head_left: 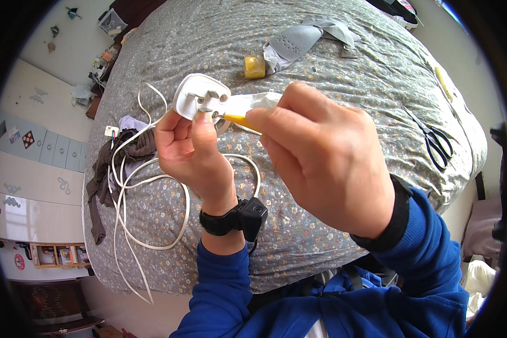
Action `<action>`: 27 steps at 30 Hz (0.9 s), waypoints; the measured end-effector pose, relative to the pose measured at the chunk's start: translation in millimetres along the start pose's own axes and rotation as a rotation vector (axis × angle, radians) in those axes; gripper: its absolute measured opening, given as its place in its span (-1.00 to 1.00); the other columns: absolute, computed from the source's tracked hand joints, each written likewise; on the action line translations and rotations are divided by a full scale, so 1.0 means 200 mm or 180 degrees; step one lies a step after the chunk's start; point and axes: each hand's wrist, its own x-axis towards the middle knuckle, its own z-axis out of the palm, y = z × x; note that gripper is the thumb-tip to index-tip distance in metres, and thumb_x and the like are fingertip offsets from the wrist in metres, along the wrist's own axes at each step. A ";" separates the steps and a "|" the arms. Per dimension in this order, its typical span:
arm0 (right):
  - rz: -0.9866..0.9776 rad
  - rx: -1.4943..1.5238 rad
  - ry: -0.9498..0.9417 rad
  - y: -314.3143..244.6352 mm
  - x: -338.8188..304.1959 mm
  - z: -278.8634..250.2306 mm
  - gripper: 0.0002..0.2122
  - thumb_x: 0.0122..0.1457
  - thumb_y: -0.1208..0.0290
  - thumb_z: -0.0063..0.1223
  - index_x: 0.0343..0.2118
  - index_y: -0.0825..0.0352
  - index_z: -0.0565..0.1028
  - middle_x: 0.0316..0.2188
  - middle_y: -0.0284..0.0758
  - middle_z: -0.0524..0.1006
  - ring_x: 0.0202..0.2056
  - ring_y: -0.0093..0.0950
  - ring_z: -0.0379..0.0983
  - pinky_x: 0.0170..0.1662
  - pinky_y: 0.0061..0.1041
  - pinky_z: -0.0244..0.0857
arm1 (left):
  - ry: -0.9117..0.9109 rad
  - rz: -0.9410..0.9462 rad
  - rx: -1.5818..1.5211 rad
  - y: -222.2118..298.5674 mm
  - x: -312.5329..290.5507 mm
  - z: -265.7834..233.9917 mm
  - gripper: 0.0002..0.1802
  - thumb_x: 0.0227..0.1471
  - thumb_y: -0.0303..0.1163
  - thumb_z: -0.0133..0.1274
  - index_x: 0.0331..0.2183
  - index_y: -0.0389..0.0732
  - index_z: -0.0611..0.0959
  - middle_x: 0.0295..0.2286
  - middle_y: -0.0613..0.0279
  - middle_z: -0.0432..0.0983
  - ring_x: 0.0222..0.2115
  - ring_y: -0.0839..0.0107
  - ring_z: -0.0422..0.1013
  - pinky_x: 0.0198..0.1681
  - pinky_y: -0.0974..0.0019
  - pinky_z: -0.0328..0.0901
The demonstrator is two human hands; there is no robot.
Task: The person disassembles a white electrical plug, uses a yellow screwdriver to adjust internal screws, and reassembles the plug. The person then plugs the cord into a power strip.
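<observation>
Right hand point(335, 155): centre-right of frame; fingers closed round a slim yellow-handled tool with a metal shaft point(240, 120).
Left hand point(194, 158): left of centre; grasping a white, rounded plastic plug with metal prongs point(201, 86) from below, thumb at its lower edge.
Plug position: upper left of centre, prongs facing the viewer; up and left of the right hand, the left being nearer.
Tool axis: nearly level, tip leftward at the face's lower-right screw; contact cannot be told.
White cable point(187, 205): looped, left of frame.
Black-handled scissors point(428, 134): right of frame.
</observation>
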 end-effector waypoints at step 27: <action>0.2840 0.6259 -0.0492 0.57 -0.12 0.34 -0.68 0.23 0.32 0.16 0.00 0.31 0.44 -0.30 -0.46 0.46 -0.44 -0.71 0.30 -0.52 -0.76 0.12 | -0.1311 -0.1628 -0.0634 -0.14 -0.04 0.04 -0.65 0.08 -0.46 0.16 -0.09 -0.41 0.54 -0.31 0.12 0.63 -0.34 0.53 0.54 -0.24 0.45 0.42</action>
